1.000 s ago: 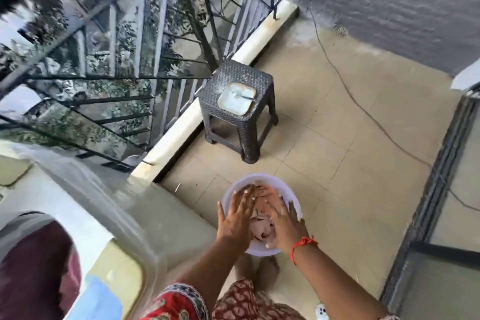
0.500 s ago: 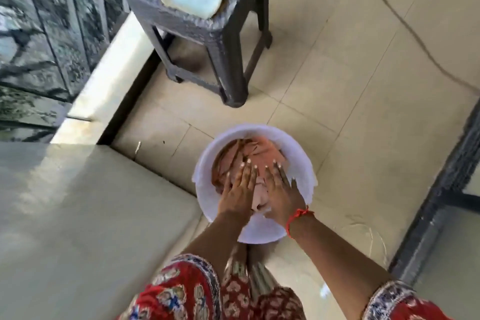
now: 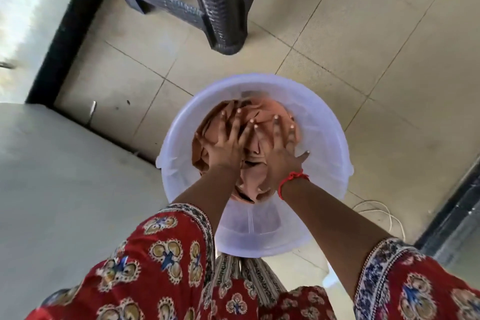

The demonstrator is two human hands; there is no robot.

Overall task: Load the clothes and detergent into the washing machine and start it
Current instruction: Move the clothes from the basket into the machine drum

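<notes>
A white plastic bucket stands on the tiled floor straight below me. Inside it lies a bundle of peach and salmon clothes. My left hand rests flat on the left side of the bundle with its fingers spread. My right hand, with a red thread at the wrist, presses on the right side, fingers spread too. Neither hand has closed around the cloth. The pale top of the washing machine fills the left; its opening is out of view. No detergent shows.
A dark woven stool stands just beyond the bucket. A black-edged ledge runs along the upper left. A dark door frame and a thin white cable lie at the right.
The view has dropped and closed in on the bucket. Both hands have pushed further down onto the clothes. The railing and the machine's drum have left the view.
</notes>
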